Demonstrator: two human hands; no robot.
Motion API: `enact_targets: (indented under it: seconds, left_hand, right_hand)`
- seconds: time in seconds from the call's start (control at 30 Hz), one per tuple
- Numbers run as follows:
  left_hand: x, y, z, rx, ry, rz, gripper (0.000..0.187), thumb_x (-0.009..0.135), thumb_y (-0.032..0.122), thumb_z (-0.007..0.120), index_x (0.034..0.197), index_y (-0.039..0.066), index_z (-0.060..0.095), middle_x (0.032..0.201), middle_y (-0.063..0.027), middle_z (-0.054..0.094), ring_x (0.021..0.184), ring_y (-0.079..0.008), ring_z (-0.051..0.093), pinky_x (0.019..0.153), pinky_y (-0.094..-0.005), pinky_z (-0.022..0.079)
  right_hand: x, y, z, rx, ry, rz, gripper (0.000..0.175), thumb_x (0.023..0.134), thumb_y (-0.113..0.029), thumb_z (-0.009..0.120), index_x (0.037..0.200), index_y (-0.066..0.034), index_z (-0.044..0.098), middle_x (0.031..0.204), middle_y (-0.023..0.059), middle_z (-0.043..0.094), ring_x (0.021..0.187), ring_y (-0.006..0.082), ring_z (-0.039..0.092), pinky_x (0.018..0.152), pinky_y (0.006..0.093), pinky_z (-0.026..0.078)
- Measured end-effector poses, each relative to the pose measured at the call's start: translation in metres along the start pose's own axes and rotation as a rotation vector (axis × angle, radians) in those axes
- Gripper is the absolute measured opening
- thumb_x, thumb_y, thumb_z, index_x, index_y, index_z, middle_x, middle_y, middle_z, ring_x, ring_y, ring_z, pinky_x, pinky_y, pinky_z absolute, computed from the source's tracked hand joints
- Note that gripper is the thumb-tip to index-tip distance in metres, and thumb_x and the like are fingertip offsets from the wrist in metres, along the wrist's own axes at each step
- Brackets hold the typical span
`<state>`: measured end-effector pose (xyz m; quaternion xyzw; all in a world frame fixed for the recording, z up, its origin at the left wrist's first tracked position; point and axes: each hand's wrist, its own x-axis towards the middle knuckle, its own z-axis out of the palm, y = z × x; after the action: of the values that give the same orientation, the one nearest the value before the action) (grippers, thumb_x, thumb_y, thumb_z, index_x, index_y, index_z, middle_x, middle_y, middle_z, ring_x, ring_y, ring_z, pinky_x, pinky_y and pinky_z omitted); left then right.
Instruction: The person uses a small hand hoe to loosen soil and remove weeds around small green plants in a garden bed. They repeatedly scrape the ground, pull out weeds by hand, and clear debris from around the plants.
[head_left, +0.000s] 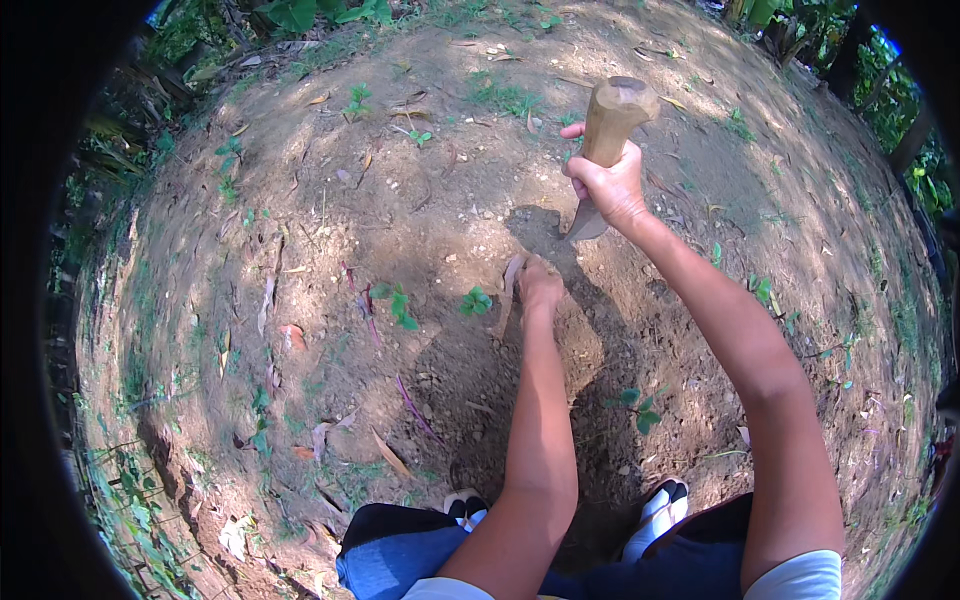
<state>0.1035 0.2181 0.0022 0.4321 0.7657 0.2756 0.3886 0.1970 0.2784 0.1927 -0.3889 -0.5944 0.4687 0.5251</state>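
My right hand (611, 180) grips the thick wooden handle (616, 116) of a bladed tool, raised over the soil, with the handle's broad end pointing up and away. Below the fist a short part of its metal blade (586, 221) shows. To the left and nearer me, my left hand (540, 281) is down at the ground, fingers curled, beside a dry brown leaf (511, 274). What its fingers touch or hold is hidden. Loose, crumbly soil (592, 330) lies around it, partly in shadow.
Small green seedlings (475, 301) grow left of my left hand, and another plant (641, 409) stands near my right foot. My sandalled feet (664, 510) are at the bottom. Dry leaves (391, 454) and a purple stem (416, 409) lie about. Dense foliage (292, 13) borders the ground.
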Motion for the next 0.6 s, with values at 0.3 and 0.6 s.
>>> enact_targets:
  seconds: [0.3,0.6]
  left_hand:
    - [-0.006,0.001,0.004,-0.176,0.118,-0.063,0.06,0.076,0.003,0.064,0.13,-0.001,0.038,0.134,-0.0276,0.04,0.129,-0.0391,0.037,0.11,-0.0415,0.029]
    - [0.005,-0.016,0.017,-0.146,0.215,-0.055,0.059,0.074,0.005,0.065,0.127,-0.003,0.04,0.122,-0.022,0.049,0.117,-0.0323,0.048,0.101,-0.037,0.037]
  right_hand:
    - [0.024,-0.003,0.015,0.209,0.054,-0.013,0.037,0.069,0.0,0.058,0.106,0.0023,0.059,0.056,0.0016,0.052,0.044,0.0087,0.047,0.042,0.0247,0.039]
    - [0.019,-0.016,0.04,0.067,-0.079,-0.096,0.037,0.069,-0.001,0.061,0.105,-0.0008,0.062,0.057,-0.0011,0.053,0.045,0.0061,0.047,0.041,0.0223,0.038]
